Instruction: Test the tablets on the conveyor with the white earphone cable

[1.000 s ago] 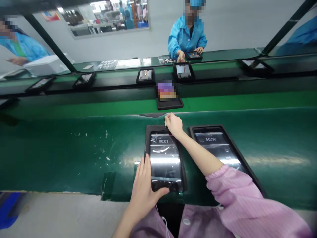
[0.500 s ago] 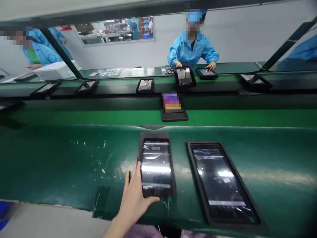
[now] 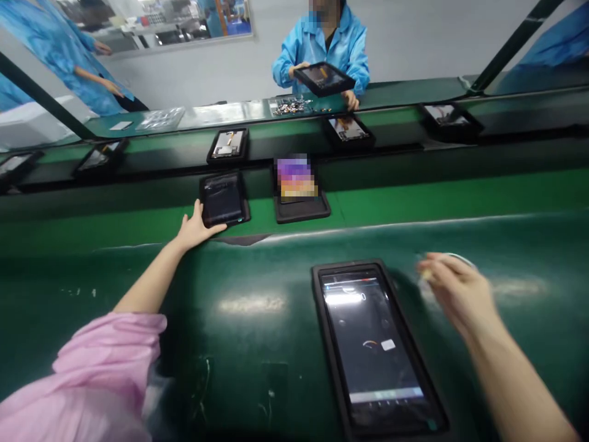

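Note:
My left hand (image 3: 193, 228) reaches forward to a tablet (image 3: 224, 199) with a dark screen, in a black tray on the bright green strip. Its thumb lies along the near edge and its fingers at the left side, gripping the corner. My right hand (image 3: 453, 288) is raised over the bench at the right, fingers pinched on a thin white cable (image 3: 460, 258); its pale end is blurred. Between my arms a larger-looking tablet (image 3: 372, 344) lies lit in a black tray, a small white square showing on its screen. Neither hand touches it.
Beyond my left hand's tablet lies another tray (image 3: 304, 210) with a colourful blurred screen. Several black trays with opened devices (image 3: 229, 144) line the far strip. Across it a co-worker in blue (image 3: 322, 46) holds a tilted tray (image 3: 324, 78). A slanted post (image 3: 515, 46) stands at right.
My left hand has moved the tablet forward from the bench onto the green strip; its screen is now dark. My right hand has come into view with the cable. The co-worker's tray is lifted.

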Action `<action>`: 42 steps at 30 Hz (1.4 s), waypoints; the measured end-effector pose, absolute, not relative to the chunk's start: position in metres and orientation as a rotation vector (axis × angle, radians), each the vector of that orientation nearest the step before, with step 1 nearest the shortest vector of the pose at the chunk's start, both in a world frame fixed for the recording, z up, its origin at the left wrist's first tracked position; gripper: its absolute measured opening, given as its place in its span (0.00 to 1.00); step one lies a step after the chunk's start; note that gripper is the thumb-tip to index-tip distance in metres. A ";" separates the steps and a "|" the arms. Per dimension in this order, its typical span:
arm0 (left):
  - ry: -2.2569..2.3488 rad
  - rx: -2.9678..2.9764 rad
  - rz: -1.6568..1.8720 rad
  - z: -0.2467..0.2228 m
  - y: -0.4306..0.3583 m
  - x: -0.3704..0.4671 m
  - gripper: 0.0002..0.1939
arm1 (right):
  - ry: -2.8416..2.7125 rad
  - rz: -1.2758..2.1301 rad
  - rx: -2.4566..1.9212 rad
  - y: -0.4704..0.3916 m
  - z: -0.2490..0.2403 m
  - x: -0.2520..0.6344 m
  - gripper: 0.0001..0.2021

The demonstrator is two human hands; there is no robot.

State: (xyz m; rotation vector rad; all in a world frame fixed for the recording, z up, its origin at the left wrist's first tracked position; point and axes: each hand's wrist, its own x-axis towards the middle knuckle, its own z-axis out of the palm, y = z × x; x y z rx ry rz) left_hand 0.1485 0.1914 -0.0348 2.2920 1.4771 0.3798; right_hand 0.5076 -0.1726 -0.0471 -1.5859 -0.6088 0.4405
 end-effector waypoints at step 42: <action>1.085 1.890 0.759 -0.056 -0.135 0.135 0.24 | -0.833 0.231 -1.613 -0.213 -0.016 0.315 0.15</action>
